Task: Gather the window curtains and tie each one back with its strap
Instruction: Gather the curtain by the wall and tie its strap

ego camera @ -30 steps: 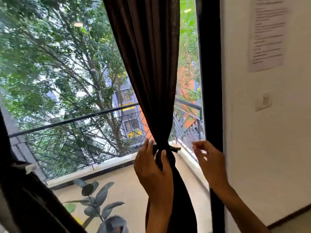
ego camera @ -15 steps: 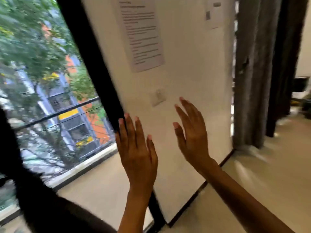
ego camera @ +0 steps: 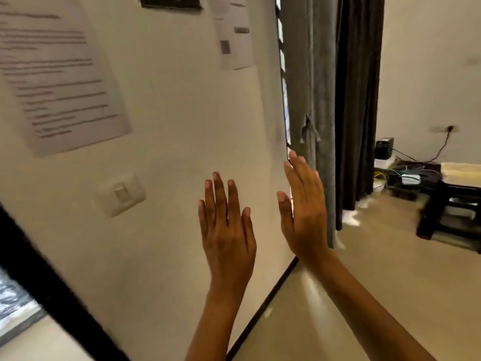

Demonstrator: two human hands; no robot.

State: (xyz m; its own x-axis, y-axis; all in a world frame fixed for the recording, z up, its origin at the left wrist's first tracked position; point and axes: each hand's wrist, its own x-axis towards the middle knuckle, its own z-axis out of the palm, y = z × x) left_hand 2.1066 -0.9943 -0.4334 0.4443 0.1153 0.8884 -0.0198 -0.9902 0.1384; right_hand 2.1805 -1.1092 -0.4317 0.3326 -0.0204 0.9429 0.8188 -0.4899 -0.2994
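Wall (ego camera: 182, 113), pale, across most of the view, more of it in frame than half a second ago; window frame (ego camera: 52, 295) pushed down to the lower left corner, with only a sliver of glass beside it. Floor (ego camera: 390, 282), beige, at lower right. Curtains at upper right, nearer and larger than before: grey curtain (ego camera: 309, 74) hanging straight and loose beside the wall's edge, dark curtain (ego camera: 359, 87) just to its right, likewise hanging free (strap (ego camera: 308, 127) dangling untied against the grey cloth). Low dark table (ego camera: 442, 204) and tangle of cables (ego camera: 406, 170) at far right, newly in view. Printed sheet (ego camera: 57, 82) at upper left, shifted leftward; smaller notice (ego camera: 234, 35) near the top. Left hand (ego camera: 227, 230) raised before the wall, fingers straight and spread, grasping nothing. Right hand (ego camera: 305, 212) raised beside it, fingers straight and together, empty, now before the grey curtain's lower part; contact with the cloth not discernible. Light switch (ego camera: 121, 194) left of the hands, lower in frame than earlier.
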